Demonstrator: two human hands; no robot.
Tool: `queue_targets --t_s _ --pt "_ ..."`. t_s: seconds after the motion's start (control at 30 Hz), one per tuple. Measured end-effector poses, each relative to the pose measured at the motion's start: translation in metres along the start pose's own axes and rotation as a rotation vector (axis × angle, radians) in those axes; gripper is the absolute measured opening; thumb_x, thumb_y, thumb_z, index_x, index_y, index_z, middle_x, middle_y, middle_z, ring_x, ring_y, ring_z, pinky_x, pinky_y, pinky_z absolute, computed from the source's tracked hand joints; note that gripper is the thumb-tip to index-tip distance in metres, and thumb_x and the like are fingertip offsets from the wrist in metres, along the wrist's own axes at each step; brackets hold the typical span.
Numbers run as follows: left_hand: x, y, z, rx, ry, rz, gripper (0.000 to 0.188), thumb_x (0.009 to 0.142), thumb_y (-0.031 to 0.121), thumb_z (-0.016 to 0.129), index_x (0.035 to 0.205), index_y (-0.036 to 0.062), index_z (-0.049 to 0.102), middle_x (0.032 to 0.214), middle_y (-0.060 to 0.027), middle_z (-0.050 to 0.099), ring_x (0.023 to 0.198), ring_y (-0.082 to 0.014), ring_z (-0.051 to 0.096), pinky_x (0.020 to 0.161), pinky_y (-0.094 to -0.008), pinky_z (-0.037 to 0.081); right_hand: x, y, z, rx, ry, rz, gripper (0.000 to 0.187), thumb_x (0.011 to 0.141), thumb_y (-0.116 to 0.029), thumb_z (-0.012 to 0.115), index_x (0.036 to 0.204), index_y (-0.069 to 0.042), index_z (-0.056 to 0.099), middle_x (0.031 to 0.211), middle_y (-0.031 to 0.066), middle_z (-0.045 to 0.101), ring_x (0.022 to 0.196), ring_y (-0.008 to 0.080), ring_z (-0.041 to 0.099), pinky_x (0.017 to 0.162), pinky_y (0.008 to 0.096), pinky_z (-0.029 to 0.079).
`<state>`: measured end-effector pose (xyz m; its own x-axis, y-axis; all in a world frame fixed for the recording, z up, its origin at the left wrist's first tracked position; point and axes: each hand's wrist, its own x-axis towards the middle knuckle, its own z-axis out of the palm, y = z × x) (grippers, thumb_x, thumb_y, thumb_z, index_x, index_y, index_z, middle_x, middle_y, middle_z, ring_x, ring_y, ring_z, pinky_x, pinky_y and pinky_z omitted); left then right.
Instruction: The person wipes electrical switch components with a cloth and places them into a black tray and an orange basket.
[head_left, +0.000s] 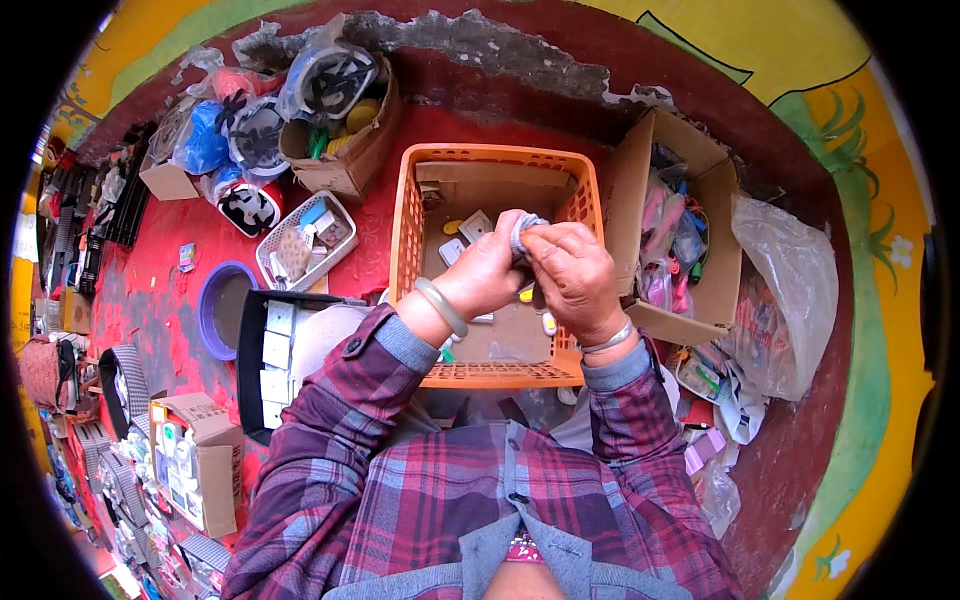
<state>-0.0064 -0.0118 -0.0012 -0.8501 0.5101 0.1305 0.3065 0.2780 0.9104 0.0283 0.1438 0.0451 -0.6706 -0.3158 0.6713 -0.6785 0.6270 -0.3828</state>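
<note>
My left hand (482, 272) and my right hand (577, 277) meet over an orange plastic basket (408, 190). Both are closed on a small grey-and-white striped bundle of cloth (524, 234), pinched between the fingertips; what kind of cloth piece it is, I cannot make out. Cardboard lines the inside of the basket. In it lie a white plate-like piece (475, 227), a white rounded piece (452, 251) and small yellow-and-white pieces (549, 323). My hands and forearms hide part of the basket's contents.
To the right stands an open cardboard box (712, 290) of colourful packets, with a clear plastic bag (785, 290) beside it. At left are a white basket (345, 245), a purple basin (207, 320), a black tray (252, 375) of white boxes and a carton (225, 470). Bagged goods (255, 135) line the wall.
</note>
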Motion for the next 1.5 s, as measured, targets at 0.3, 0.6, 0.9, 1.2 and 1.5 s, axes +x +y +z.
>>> queue_targets --t_s 0.3,0.6,0.9,1.2,1.5 --pt "0.000 0.005 -0.008 -0.077 0.057 -0.106 0.088 0.076 0.005 0.068 0.147 0.0038 0.016 0.112 -0.0205 0.059 0.103 -0.0282 0.060 0.089 -0.0347 0.047 -0.007 0.015 0.009 0.073 -0.013 0.162 0.024 0.079 -0.006 0.065 0.102 -0.006 0.069 0.096 0.0103 0.068 0.089 0.0274 0.061 0.079 0.0350 0.051" --pt "0.006 -0.002 -0.020 -0.487 0.026 -0.189 0.082 0.076 0.001 0.072 0.145 0.0046 0.027 0.117 -0.0114 0.057 0.101 -0.0159 0.058 0.089 -0.0295 0.048 -0.010 0.034 -0.009 0.535 0.364 0.758 0.016 0.092 -0.005 0.057 0.103 0.002 0.066 0.088 0.0037 0.067 0.077 0.0095 0.061 0.069 0.0230 0.051" --pt "0.006 0.001 -0.031 -1.451 0.158 -0.433 0.035 0.090 0.011 0.055 0.122 -0.0038 0.052 0.115 -0.0171 0.062 0.105 -0.0289 0.062 0.094 -0.0432 0.050 -0.014 0.047 -0.017 0.984 0.513 0.912 0.018 0.092 -0.008 0.056 0.104 0.002 0.065 0.088 0.0039 0.067 0.075 0.0095 0.063 0.070 0.0218 0.051" --pt "0.000 -0.035 -0.007 -1.618 0.247 -0.269 0.035 0.098 0.019 0.042 0.126 -0.0012 0.048 0.117 -0.0167 0.061 0.107 -0.0312 0.061 0.095 -0.0472 0.049 -0.037 -0.030 0.037 0.074 -0.097 0.216 0.018 0.080 -0.005 0.063 0.098 -0.004 0.064 0.084 0.0132 0.061 0.080 0.0309 0.059 0.071 0.0393 0.048" --pt "-0.046 -0.006 -0.058 -1.776 0.633 0.014 0.030 0.092 0.009 0.047 0.120 -0.0009 0.051 0.117 -0.0161 0.060 0.108 -0.0317 0.059 0.095 -0.0478 0.048 -0.128 -0.042 0.031 0.508 -0.252 0.731 0.017 0.086 -0.005 0.062 0.101 0.003 0.066 0.088 0.0040 0.065 0.080 0.0124 0.060 0.072 0.0257 0.049"
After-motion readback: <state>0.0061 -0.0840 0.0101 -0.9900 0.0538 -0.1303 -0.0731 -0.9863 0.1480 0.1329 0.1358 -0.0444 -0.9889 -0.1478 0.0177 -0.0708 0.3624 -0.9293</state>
